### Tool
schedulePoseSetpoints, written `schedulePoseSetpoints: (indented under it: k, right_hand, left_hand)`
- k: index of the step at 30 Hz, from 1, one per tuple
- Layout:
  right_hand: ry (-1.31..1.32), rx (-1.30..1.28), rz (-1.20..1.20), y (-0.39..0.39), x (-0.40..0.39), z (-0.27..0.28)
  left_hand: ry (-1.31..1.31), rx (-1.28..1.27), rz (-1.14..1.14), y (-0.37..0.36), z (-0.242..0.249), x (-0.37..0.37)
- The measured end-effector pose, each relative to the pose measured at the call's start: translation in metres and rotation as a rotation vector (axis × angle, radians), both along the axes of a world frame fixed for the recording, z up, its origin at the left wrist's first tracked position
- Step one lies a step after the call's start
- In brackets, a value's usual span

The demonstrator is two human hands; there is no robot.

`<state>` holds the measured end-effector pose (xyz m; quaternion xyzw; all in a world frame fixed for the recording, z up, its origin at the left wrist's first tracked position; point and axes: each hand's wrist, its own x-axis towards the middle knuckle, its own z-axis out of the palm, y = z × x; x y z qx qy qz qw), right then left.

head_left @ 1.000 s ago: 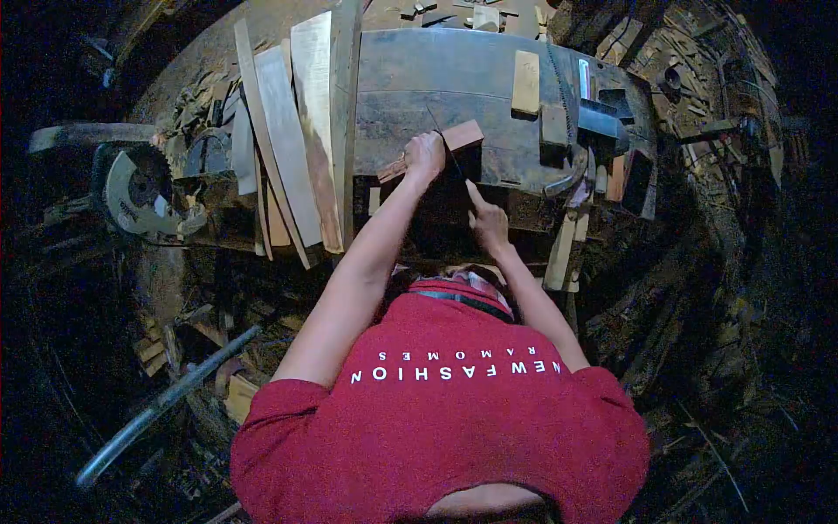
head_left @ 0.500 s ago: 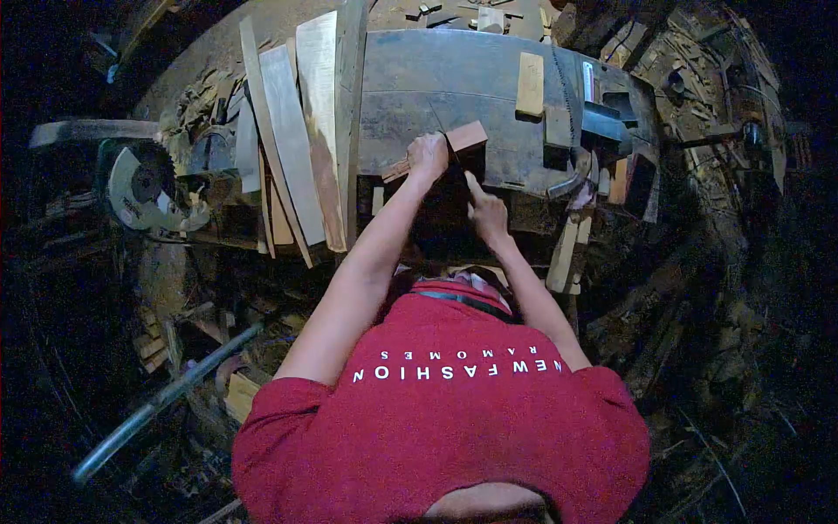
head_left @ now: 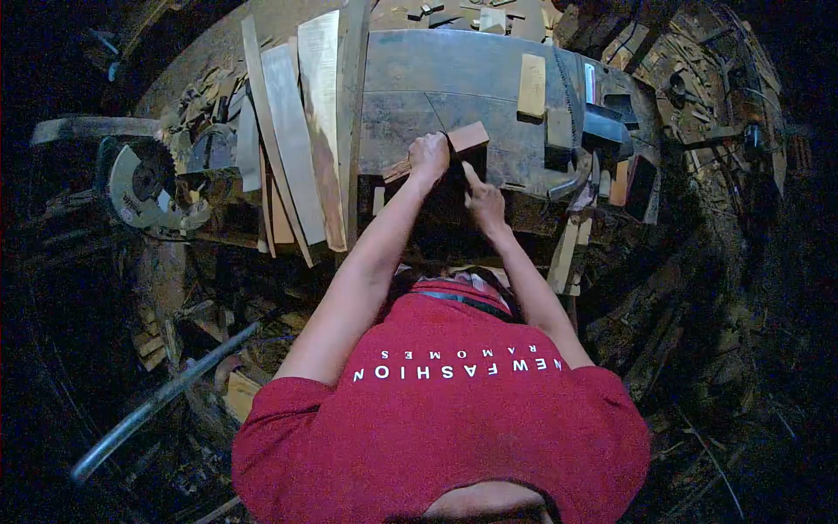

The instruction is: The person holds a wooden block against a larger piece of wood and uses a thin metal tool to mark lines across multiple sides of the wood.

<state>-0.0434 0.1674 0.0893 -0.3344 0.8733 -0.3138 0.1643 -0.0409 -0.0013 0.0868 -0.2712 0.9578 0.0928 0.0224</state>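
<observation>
The left hand [head_left: 429, 157] is pressed over a wooden block [head_left: 470, 136], its fingers folded down and clamped on it. The block lies slantwise near the front edge of the desk [head_left: 410, 61], with its reddish, square-cut end showing to the right of the hand and a rougher end to the left. The right hand [head_left: 485, 204] is just below and to the right, its fingers curled together round the grip of a thin saw [head_left: 436, 112]; the grip itself is mostly hidden. The narrow dark blade runs up past the left hand, against the block, and its far tip reaches out over the desk.

Several long boards [head_left: 319, 105] lie side by side to the left, their near ends sticking out over the front edge. Beyond them at the far left is a round toothed blade [head_left: 140, 179], partly lost in shadow. On the right side of the desk are a pale yellow block [head_left: 532, 85], a duller block [head_left: 559, 127] just below it, and a blue-grey metal tool [head_left: 604, 125]. The person wears a red shirt [head_left: 436, 428] with white lettering, and a metal pipe [head_left: 166, 397] slants at the lower left
</observation>
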Motion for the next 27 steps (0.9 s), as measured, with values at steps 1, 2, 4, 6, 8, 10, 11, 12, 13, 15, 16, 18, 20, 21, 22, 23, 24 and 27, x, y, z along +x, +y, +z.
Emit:
schedulePoseSetpoints:
  k: [1,2,4,6,8,10,11,12,13,15,16,18,20,21,22,23,24,27]
  right_hand:
    - [-0.001,0.002,0.001,0.013,0.009,0.001]
    - [-0.029,0.03,-0.006,0.027,0.02,0.002]
    - [-0.057,0.061,-0.007,0.039,0.025,0.003]
    - [-0.036,-0.023,0.001,0.045,0.029,0.005]
    - [-0.02,0.007,0.01,0.029,0.017,0.004]
    - [0.0,0.029,0.021,0.0,0.0,-0.001]
    - [0.012,0.025,0.018,-0.015,-0.009,-0.005]
    - [0.025,0.019,0.015,-0.024,-0.014,-0.007]
    - [0.028,0.016,0.016,-0.026,-0.013,-0.007]
    - [0.053,0.03,-0.014,-0.025,-0.01,-0.006]
    - [0.057,0.031,-0.012,-0.017,-0.006,-0.003]
    - [-0.004,0.065,-0.016,0.012,0.01,0.006]
    - [0.008,0.062,0.001,0.042,0.028,0.001]
    - [0.021,0.051,0.017,0.048,0.031,0.003]
    - [0.03,0.009,0.024,0.051,0.032,0.003]
    - [0.025,0.014,0.024,0.049,0.031,0.001]
    - [0.011,0.054,0.012,0.038,0.025,0.002]
    - [0.003,0.068,-0.005,0.0,0.001,-0.001]
  left_hand:
    - [-0.014,0.0,-0.018,-0.001,0.002,0.0]
    - [-0.029,0.002,-0.035,0.0,0.003,0.001]
    - [-0.022,0.0,-0.028,-0.002,0.0,-0.001]
    - [-0.024,0.001,-0.027,0.0,-0.001,0.002]
    - [-0.019,-0.001,-0.03,0.001,0.003,0.001]
    - [0.013,0.002,-0.031,-0.001,-0.007,0.002]
    - [0.045,0.005,-0.031,-0.002,-0.009,0.003]
    - [0.049,0.001,-0.028,-0.002,-0.003,0.002]
    - [0.034,0.015,-0.028,-0.001,0.003,0.003]
    - [0.026,0.029,-0.029,0.001,0.011,0.003]
    - [0.019,0.024,-0.022,0.002,0.011,0.003]
    - [0.009,0.021,-0.016,0.002,0.011,0.002]
    - [-0.006,0.022,0.012,0.003,0.013,0.001]
    - [-0.007,0.024,0.016,0.001,0.011,-0.001]
    - [-0.027,0.015,0.01,0.0,0.009,-0.002]
    - [-0.047,0.008,0.002,0.001,0.006,-0.002]
    - [-0.049,0.011,-0.001,0.003,0.005,0.0]
    - [0.012,-0.002,-0.02,0.002,0.005,0.002]
